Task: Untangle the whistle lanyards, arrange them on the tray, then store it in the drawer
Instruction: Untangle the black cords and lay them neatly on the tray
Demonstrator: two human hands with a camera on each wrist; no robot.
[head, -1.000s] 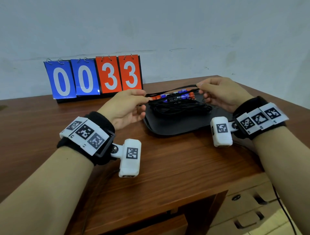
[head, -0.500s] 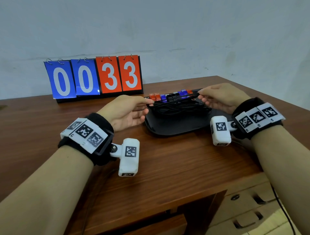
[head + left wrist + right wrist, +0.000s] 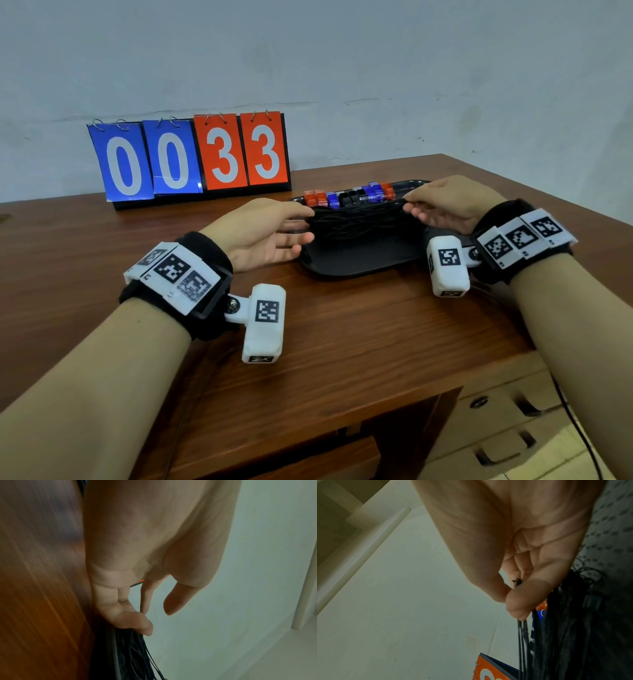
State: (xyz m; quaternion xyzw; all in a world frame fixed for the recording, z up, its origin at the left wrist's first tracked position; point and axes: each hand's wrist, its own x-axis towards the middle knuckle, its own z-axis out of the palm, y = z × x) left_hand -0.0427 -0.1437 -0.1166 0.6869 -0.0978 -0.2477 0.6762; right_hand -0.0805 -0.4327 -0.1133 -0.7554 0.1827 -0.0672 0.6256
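In the right centre of the head view, a black tray (image 3: 359, 263) sits on the desk (image 3: 325, 342), holding a bundle of black cords (image 3: 359, 219) with a row of red, blue and black whistles (image 3: 349, 198) along its far edge. The left hand (image 3: 263, 233) touches the bundle's left end, its grip wide, fingers nearly straight. The right hand (image 3: 452, 205) pinches cords at the right end between thumb and fingers. A scoreboard (image 3: 188, 157) reading 0033 stands at upper left
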